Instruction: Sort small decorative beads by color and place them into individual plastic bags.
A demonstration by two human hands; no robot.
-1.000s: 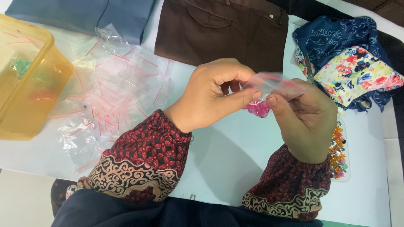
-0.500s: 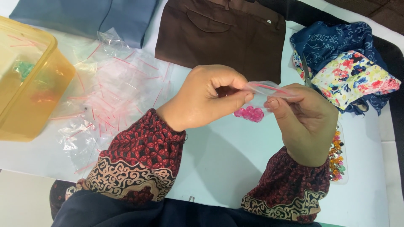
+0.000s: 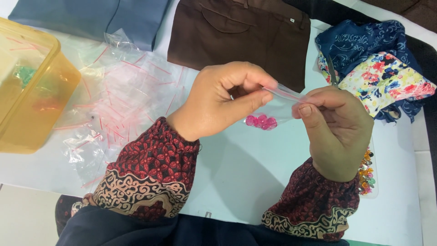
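Two hands pinch a small bag of pink beads

While it hangs above the middle of the white surface (image 3: 246, 168), the small clear bag (image 3: 278, 105) is held by its top edge between both hands. The left hand (image 3: 223, 102) is curled nearly closed, thumb and forefinger pressed together on the left end of the bag's red-striped lip, the other fingers folded into the palm. The right hand (image 3: 339, 130) is likewise almost closed, its thumb and forefinger nipping the right end of the same lip. The two hands sit just beside each other, with the bag stretched between them. At the bottom of the bag lies a cluster of pink beads (image 3: 261, 121).

To the left, a loose heap of empty clear bags (image 3: 120, 98) with red strips is spread over the surface, and at the far left stands a yellow plastic box (image 3: 34, 93). On the far side lie a folded brown garment (image 3: 241, 34) and a folded blue-grey cloth (image 3: 95, 18). To the far right is a pile of floral fabric (image 3: 380, 75). Just right of the right wrist, a strip of multicoloured beads (image 3: 365, 171) rests on the surface
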